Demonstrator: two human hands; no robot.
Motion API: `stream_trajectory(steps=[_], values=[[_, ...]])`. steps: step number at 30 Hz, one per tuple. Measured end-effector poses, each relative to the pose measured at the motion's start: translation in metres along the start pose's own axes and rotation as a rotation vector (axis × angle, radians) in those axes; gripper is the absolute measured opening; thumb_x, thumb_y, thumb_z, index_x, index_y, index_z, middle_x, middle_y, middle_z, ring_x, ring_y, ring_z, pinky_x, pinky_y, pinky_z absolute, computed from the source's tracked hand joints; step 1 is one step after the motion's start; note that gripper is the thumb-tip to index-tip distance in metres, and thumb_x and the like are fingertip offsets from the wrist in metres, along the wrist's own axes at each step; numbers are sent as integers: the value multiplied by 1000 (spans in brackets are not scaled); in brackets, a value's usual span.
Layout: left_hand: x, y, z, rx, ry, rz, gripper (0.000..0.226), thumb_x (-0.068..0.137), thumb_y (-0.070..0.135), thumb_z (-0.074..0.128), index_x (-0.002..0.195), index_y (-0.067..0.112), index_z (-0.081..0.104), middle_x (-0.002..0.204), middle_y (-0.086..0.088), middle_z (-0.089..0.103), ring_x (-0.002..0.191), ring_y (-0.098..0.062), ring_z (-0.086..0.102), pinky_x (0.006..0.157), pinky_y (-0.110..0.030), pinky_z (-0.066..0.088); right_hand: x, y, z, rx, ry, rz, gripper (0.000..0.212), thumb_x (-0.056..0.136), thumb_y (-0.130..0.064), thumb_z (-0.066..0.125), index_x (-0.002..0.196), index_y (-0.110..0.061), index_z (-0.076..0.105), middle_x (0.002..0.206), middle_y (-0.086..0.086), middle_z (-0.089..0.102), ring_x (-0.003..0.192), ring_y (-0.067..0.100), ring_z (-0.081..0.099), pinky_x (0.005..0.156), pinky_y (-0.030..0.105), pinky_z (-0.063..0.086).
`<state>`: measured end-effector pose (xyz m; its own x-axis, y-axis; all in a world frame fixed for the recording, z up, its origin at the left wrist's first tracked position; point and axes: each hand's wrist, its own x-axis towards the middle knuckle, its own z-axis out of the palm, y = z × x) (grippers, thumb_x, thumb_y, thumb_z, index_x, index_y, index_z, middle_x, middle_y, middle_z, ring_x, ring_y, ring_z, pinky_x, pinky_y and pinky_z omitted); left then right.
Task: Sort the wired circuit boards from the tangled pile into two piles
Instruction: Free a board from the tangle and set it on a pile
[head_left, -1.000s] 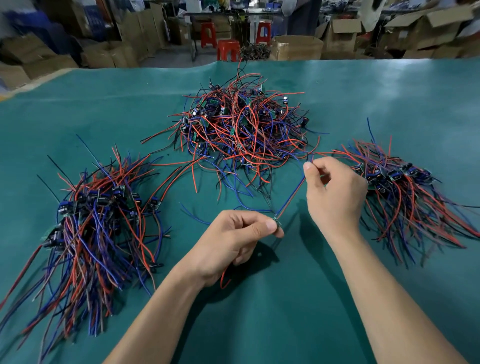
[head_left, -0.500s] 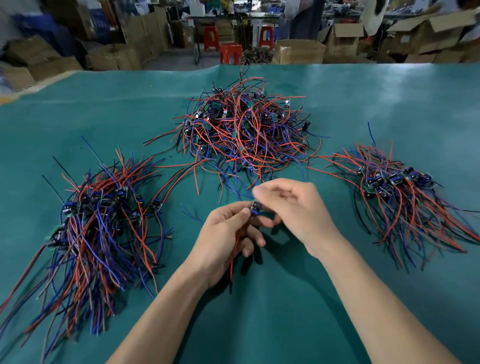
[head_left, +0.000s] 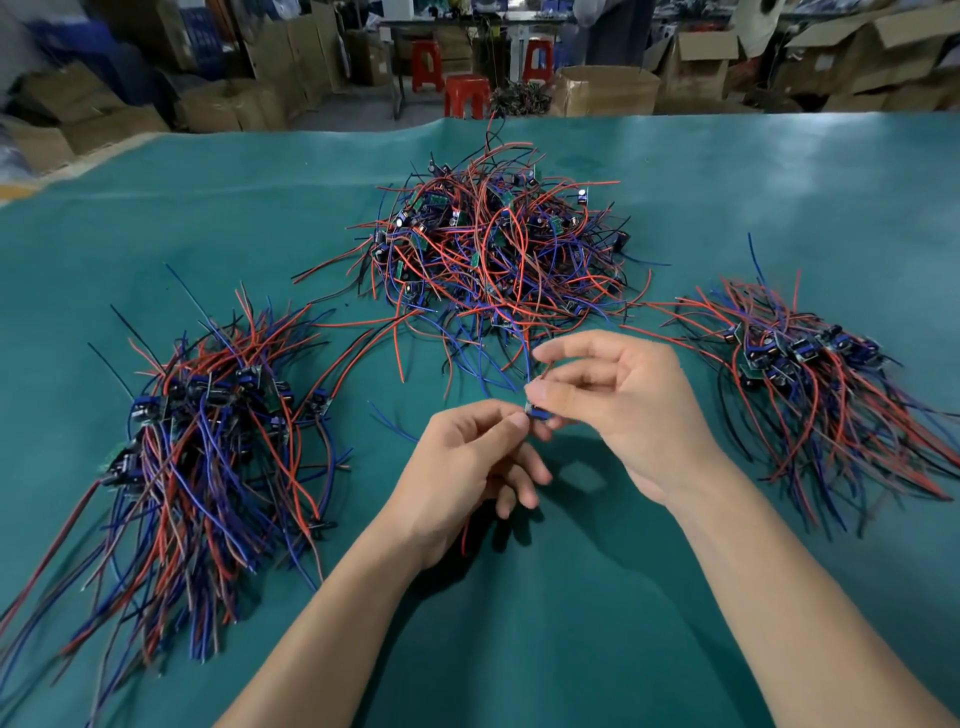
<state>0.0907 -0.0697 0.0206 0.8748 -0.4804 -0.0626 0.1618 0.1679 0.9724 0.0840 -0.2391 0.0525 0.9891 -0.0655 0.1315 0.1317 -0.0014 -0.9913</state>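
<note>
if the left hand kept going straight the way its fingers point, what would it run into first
Probably the right hand, right ahead and pinching the same small blue wired circuit board as the left hand. Beyond it lies the right-side pile of red, blue and black wired boards; depth is uncertain.

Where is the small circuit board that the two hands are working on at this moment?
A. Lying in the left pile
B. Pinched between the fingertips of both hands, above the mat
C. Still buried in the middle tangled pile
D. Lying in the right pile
B: the small circuit board sits between the fingertips of the left hand and the right hand, over the green mat, apart from all three piles.
</note>
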Motion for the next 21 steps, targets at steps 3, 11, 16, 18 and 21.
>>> stream_trajectory(steps=[3, 11, 16, 18, 21], values=[[-2, 2, -2, 1, -93, -6, 24, 104, 18, 48, 96, 9, 69, 70, -15, 67, 46, -16, 59, 37, -17, 37, 1, -2, -1, 218, 57, 149, 35, 62, -11, 84, 94, -5, 72, 78, 16, 72, 60, 19, 65, 57, 24, 55], [-6, 6, 0, 69, -269, -50, 24, 106, 18, 44, 100, 9, 65, 80, -15, 72, 55, -16, 66, 42, -18, 41, 5, -10, -23, 369, 335, 214, 18, 75, 2, 78, 86, -6, 67, 75, 9, 72, 64, 17, 68, 57, 21, 56], [-8, 7, 0, 103, -341, -49, 22, 107, 13, 38, 105, 10, 60, 94, -17, 74, 60, -15, 68, 45, -18, 43, 6, -16, -35, 372, 466, 126, 18, 82, 6, 74, 81, -10, 65, 73, 6, 73, 66, 16, 71, 60, 22, 56], [-9, 9, -1, 133, -353, -19, 21, 107, 8, 36, 105, 10, 58, 101, -17, 73, 63, -15, 69, 47, -18, 45, 5, -20, -33, 345, 478, 72, 19, 82, 5, 75, 80, -10, 64, 72, 4, 73, 66, 17, 70, 61, 23, 56], [-9, 8, -2, 180, -350, 33, 24, 106, -2, 36, 101, 11, 56, 109, -14, 72, 72, -15, 71, 52, -18, 48, 2, -31, -26, 289, 482, -9, 20, 82, 5, 76, 79, -11, 64, 68, 1, 71, 66, 17, 69, 62, 24, 56]])
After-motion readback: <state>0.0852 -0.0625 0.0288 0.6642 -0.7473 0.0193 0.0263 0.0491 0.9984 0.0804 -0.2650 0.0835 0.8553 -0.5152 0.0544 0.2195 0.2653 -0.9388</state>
